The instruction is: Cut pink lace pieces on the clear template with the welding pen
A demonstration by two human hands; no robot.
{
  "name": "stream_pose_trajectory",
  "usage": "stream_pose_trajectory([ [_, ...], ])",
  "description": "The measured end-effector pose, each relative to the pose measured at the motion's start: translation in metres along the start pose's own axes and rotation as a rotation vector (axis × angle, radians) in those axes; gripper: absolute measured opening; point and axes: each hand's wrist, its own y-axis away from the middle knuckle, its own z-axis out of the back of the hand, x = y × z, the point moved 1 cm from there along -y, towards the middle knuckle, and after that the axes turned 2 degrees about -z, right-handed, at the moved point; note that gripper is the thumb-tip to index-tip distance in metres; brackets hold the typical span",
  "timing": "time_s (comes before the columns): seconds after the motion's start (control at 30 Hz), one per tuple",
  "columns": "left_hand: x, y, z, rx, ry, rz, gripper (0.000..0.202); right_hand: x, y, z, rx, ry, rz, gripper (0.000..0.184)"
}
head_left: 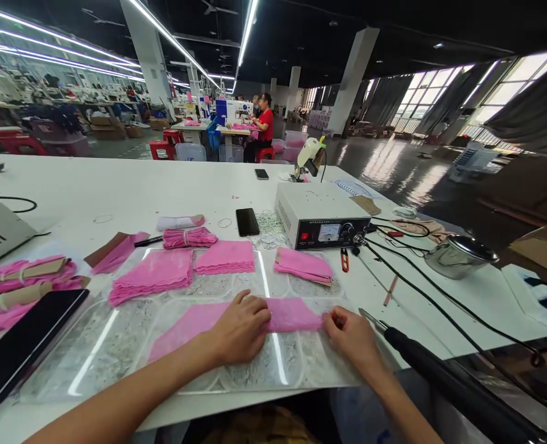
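Note:
A long strip of pink mesh fabric (292, 316) lies flat on a scratched clear plastic mat (116, 345) in front of me. My left hand (240, 328) rests palm down on the strip's middle, fingers together and pressing it to the mat. At the strip's right end my right hand (353, 337) pinches the fabric edge with bent fingers. A black pen-shaped tool (440, 376) on a cable lies just right of my right hand, untouched.
Stacks of pink fabric (226, 258) sit behind the mat, with more bundles at the left (18, 277). A white control box (322, 216), phones (247, 221), cables, a steel pot (458, 254) and a dark tablet (23, 342) surround the mat. A person in red sits far behind.

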Motion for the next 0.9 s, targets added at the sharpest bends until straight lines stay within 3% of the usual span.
stream_pose_trajectory([
  [0.23,-0.005,-0.002,-0.003,0.013,0.141,-0.023,0.015,-0.015,0.009,0.009,0.042,0.082,-0.029,0.036],
  [0.37,-0.003,-0.009,0.008,0.028,0.221,0.024,0.017,-0.016,0.008,0.013,0.082,0.071,-0.049,0.044],
  [0.47,-0.002,-0.007,0.016,0.07,0.255,0.011,0.006,-0.017,0.012,0.014,0.129,0.077,-0.053,0.044],
  [0.6,-0.004,0.001,0.012,0.12,0.22,-0.024,0.02,-0.015,0.02,0.017,0.169,0.171,-0.041,0.042],
  [0.77,-0.008,0.006,0.003,0.145,0.126,-0.096,0.007,-0.018,0.03,0.025,0.208,0.248,-0.013,0.039],
  [0.9,-0.004,0.012,0.015,0.094,0.154,-0.099,0.011,-0.013,0.033,0.03,0.133,0.219,0.083,0.031],
])
